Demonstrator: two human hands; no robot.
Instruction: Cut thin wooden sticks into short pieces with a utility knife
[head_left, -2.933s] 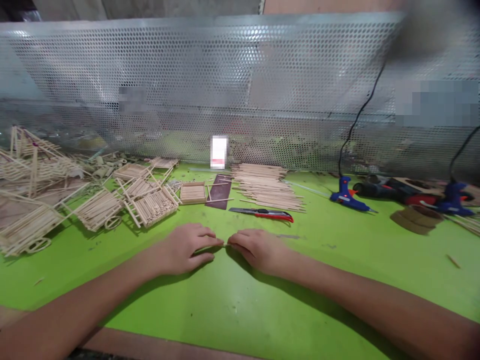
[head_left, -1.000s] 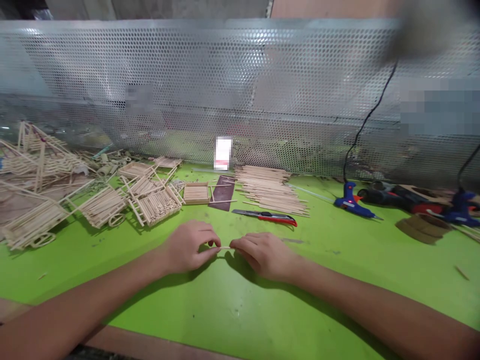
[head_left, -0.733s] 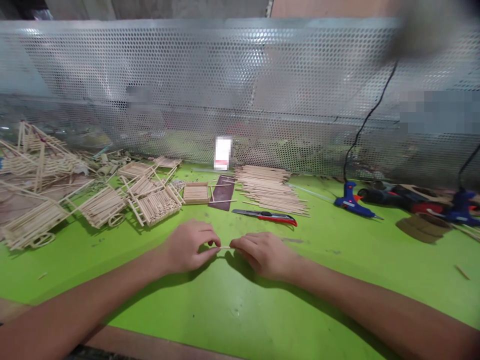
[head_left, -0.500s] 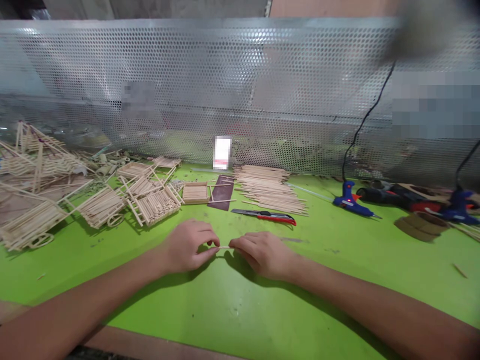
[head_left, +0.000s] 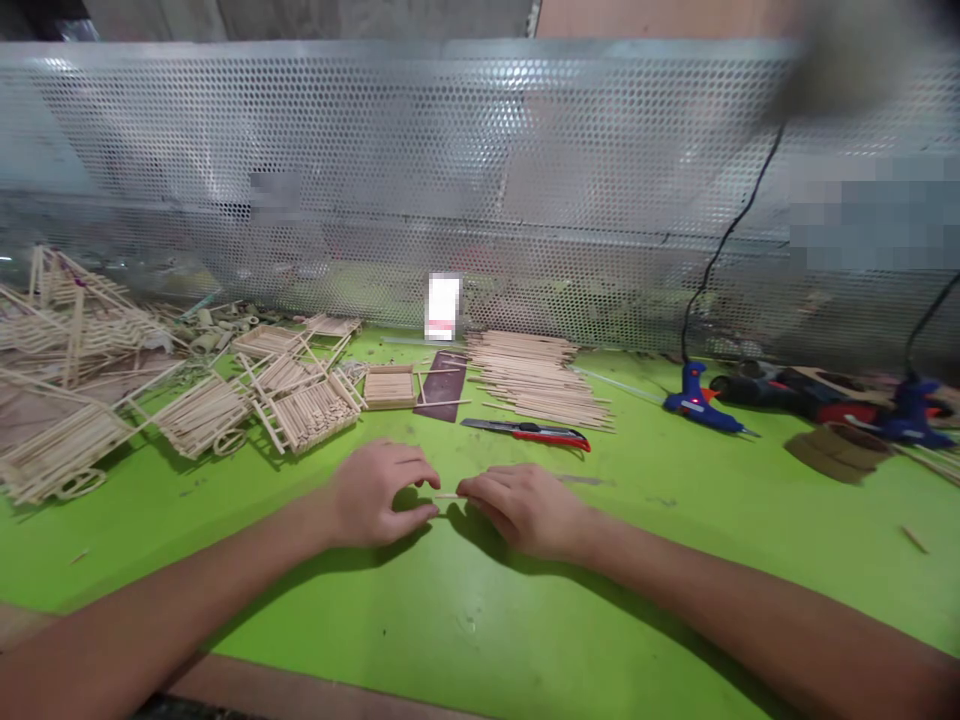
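A short thin wooden stick (head_left: 448,496) lies across the small gap between my hands, just above the bright green tabletop (head_left: 480,620). My left hand (head_left: 379,493) pinches one end in its fingertips, and my right hand (head_left: 521,510) pinches the other. Beyond my hands lie a red-and-black utility knife (head_left: 525,434), a small wooden stick box (head_left: 388,386) and a dark rectangular mat (head_left: 440,385). None of these touch my hands.
A loose pile of wooden sticks (head_left: 536,380) lies at the back centre. Stick-built carts (head_left: 202,415) crowd the left. A blue glue gun (head_left: 697,402) and a black-and-red power tool (head_left: 810,393) stand at the right. A perforated metal screen (head_left: 480,170) runs along the table's back.
My left fingers have eased slightly around the stick's end. The head view has shifted a little; the stick and my right hand have barely moved.
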